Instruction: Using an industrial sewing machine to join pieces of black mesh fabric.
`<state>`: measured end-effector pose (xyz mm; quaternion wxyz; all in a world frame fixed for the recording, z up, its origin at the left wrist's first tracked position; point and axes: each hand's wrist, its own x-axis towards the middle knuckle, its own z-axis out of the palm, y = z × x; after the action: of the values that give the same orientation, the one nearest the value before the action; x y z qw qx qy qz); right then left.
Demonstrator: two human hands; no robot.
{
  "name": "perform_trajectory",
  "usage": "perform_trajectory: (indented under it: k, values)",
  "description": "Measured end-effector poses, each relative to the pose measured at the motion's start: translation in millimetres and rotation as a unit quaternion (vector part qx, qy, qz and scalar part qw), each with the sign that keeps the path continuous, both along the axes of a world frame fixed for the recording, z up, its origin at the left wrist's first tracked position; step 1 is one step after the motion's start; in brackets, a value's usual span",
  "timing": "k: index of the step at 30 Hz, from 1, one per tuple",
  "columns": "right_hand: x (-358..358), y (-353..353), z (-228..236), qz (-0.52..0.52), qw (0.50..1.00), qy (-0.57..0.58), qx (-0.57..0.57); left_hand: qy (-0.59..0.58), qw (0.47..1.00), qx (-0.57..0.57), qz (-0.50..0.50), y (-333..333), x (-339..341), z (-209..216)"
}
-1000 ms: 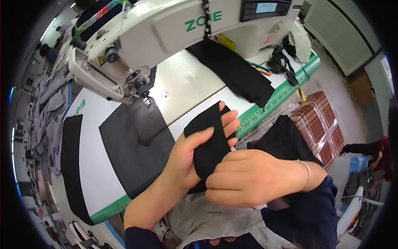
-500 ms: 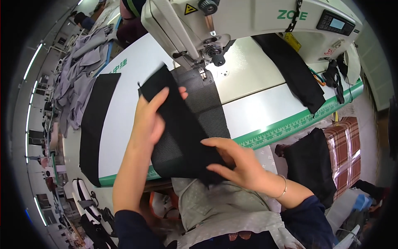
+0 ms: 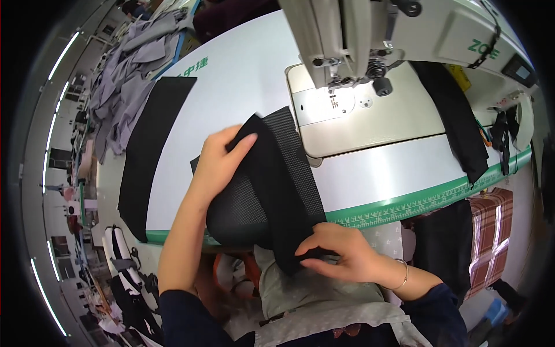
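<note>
My left hand [image 3: 222, 159] grips the far end of a black fabric strip [image 3: 274, 185], thumb on top and fingers hidden beneath. At the strip's near end, past the table edge, my right hand [image 3: 341, 251] pinches the cloth between thumb and fingers. Under the strip lies a black mesh-textured fabric panel [image 3: 240, 202], its near part over the front edge of the table. The presser foot of the sewing machine [image 3: 333, 99] stands beyond and to the right of the panel, with no cloth beneath it.
Black fabric pieces lie at the left [image 3: 153, 153] and along the right of the table [image 3: 448, 115]. A green measuring strip [image 3: 393, 217] edges the table. Grey cloth [image 3: 124, 81] is heaped at far left. Black cloth [image 3: 442, 243] and a plaid cover [image 3: 491, 231] sit at right.
The mesh panel has come away from the presser foot, toward me and left. Both hands keep hold of the black strip, now over the panel's middle. The camera view has shifted.
</note>
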<state>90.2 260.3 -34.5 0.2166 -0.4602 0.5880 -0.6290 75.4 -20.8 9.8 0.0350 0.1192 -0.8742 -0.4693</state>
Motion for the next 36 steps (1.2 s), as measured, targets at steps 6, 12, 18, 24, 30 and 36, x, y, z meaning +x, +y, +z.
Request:
perform_trajectory:
  k: [6, 12, 18, 24, 30, 36]
  values:
    - [6.4, 1.5, -5.4, -0.067, 0.997, -0.029, 0.022, -0.013, 0.988, -0.145, -0.06, 0.6, -47.1, 0.6]
    - [16.6, 6.5, -14.7, -0.104, 0.994, -0.014, 0.016, -0.018, 0.989, -0.135, -0.058, 8.7, -53.3, -2.9]
    - [22.7, 7.9, -16.7, -0.115, 0.993, -0.025, 0.01, -0.007, 0.984, -0.168, -0.064, 5.8, -56.8, -8.0]
    - [25.1, 7.8, -16.1, -0.126, 0.992, -0.024, 0.01, -0.025, 0.982, -0.178, -0.051, 7.6, -59.8, -8.1]
    - [27.3, 5.7, -18.5, -0.137, 0.99, -0.024, -0.003, -0.027, 0.982, -0.178, -0.051, 5.6, -60.0, -8.9]
    - [29.0, 8.3, -17.1, -0.132, 0.991, -0.027, 0.014, -0.035, 0.981, -0.183, -0.051, 8.0, -59.3, -7.4]
